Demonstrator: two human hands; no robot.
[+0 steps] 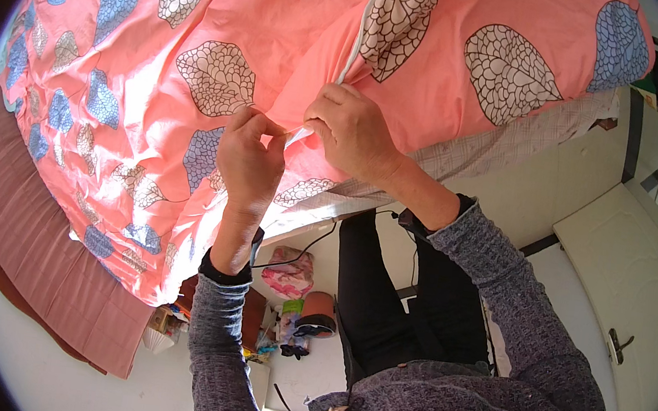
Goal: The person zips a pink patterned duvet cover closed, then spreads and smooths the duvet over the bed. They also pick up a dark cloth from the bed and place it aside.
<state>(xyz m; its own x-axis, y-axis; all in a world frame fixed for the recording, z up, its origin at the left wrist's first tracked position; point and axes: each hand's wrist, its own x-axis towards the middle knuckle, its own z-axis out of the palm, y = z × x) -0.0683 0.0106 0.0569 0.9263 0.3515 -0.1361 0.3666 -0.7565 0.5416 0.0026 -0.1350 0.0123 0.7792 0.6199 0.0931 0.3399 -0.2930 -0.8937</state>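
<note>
A coral duvet cover (pixel 300 35) printed with large blue and beige leaves spreads over the bed before me. A narrow pale strip (pixel 359 30), seemingly a zip or edging, runs down the cover into my right hand (pixel 353 134). Thumb and fingers of that hand pinch the strip's lower part. Close beside it, my left hand (pixel 251 162) pinches the same edge between thumb and forefinger. A short thin length of it is stretched between both hands. My fingers hide exactly which part each one grips.
A pale checked sheet (pixel 509 144) shows along the bed's near side. The pink padded headboard (pixel 68 223) stands at left. A black cable (pixel 305 252) hangs near a pink patterned bundle (pixel 289 271) and a brown container (pixel 319 310). At right is a white door (pixel 611 265).
</note>
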